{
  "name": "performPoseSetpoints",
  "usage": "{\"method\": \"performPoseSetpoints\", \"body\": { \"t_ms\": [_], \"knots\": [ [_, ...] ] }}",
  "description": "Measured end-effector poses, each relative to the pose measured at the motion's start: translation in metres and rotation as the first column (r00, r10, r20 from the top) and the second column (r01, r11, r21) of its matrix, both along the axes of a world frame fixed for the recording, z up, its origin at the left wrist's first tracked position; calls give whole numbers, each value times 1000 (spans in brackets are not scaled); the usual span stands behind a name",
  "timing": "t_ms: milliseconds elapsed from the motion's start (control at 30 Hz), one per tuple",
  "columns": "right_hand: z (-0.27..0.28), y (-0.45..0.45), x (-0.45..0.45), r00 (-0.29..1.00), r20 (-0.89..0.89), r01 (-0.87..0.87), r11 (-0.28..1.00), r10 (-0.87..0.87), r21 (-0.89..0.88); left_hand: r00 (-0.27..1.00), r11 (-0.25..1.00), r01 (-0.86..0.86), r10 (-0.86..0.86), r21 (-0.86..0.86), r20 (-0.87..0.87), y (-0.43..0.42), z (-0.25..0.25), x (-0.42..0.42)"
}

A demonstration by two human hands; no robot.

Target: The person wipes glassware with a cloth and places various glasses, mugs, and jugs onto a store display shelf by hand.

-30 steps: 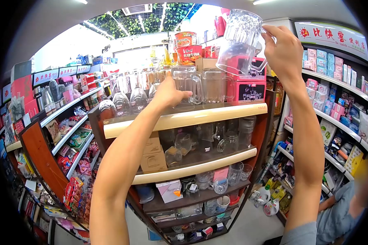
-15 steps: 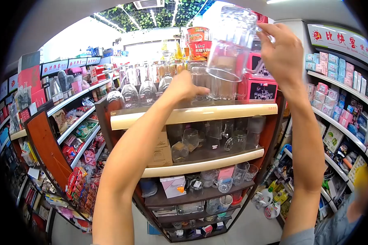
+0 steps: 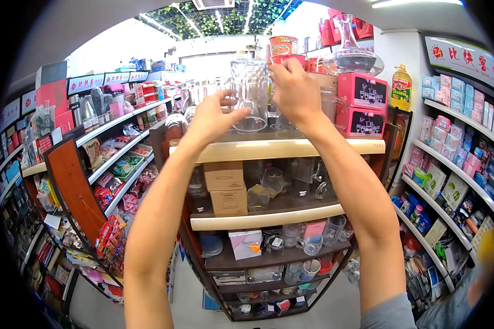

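Note:
A clear glass mug stands upright at the top shelf, above its front edge. My right hand is closed at the mug's right side, where the handle is; the fingers hide the handle itself. Against the lower left of the mug is my left hand, thumb stretched across its base and fingers apart. Whether the mug's base rests on the shelf, I cannot tell. Other glasses stand close behind and to either side, partly covered by my hands.
Pink boxes are stacked at the shelf's right end, with a glass decanter on top. Instant noodle cups stand behind. Cardboard boxes and more glassware fill lower shelves. A person's sleeve shows at lower right.
My right hand has carried the mug left and lowered it from above the shelf, turning it from tilted to upright. My left hand has shifted slightly left, beside the mug. The view has turned right.

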State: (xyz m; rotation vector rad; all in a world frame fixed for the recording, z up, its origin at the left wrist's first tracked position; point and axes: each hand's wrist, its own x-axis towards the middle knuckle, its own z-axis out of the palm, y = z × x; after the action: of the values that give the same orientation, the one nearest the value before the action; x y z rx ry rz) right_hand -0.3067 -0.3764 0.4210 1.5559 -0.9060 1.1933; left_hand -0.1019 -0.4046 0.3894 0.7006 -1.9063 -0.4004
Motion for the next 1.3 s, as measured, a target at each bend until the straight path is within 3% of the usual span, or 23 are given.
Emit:
{"method": "performPoseSetpoints", "body": {
  "t_ms": [300, 533, 833, 1033, 1233, 1300],
  "knots": [
    [-8, -19, -9, 998, 15, -54, 998, 54, 21, 982, 978, -181, 186, -106, 33, -4, -12, -9],
    [-7, -16, -1, 998, 63, -17, 994, 10, 112, 993, 992, -108, 111, -73, 45, -16, -6, -2],
    [-5, -28, 27, 999, 34, -9, 992, 5, 129, 962, 965, -257, 260, -42, 80, -12, -2, 22],
    [-1, -30, 18, 999, -12, -28, 992, 30, 127, 940, 945, -297, 314, -138, 130, -2, -2, 13],
    [0, -25, 7, 997, 45, -61, 993, 56, 105, 949, 934, -306, 315, -182, 22, 2, 0, 2],
    [7, -20, 2, 997, 54, -61, 994, 57, 88, 946, 940, -290, 310, -182, 92, 6, 9, 1]
  ]
}}
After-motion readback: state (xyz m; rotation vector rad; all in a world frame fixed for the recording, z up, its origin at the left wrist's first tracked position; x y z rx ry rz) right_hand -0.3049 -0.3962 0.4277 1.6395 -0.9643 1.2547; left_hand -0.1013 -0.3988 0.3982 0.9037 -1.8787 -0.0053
